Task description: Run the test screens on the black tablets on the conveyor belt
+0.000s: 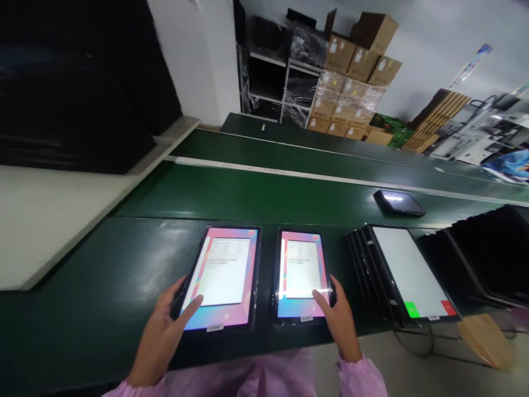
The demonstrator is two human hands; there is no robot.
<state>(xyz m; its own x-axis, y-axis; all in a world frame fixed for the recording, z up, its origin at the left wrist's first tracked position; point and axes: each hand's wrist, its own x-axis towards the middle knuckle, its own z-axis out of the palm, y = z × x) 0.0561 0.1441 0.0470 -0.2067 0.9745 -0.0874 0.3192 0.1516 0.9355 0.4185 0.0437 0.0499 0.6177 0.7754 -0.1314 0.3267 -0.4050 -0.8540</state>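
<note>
Two lit tablets lie side by side on the dark green bench, each showing a pale window over a pink and blue background. My left hand [162, 334] holds the left edge of the left tablet [225, 275], its thumb over the screen and its other fingers partly hidden at the side. Around the right edge of the right tablet [301, 270] my right hand [339, 320] is curled, with the thumb over the lower right of the screen. A small white label shows on the bottom border of each tablet.
Right of my hand rests a stack of tablets [407, 270], the top one lit white with green and red corners. Beyond it stands a row of black panels [487, 251]. Another dark tablet [399, 203] lies farther back on the green bench [256, 190]. Cardboard boxes [341, 110] are piled behind.
</note>
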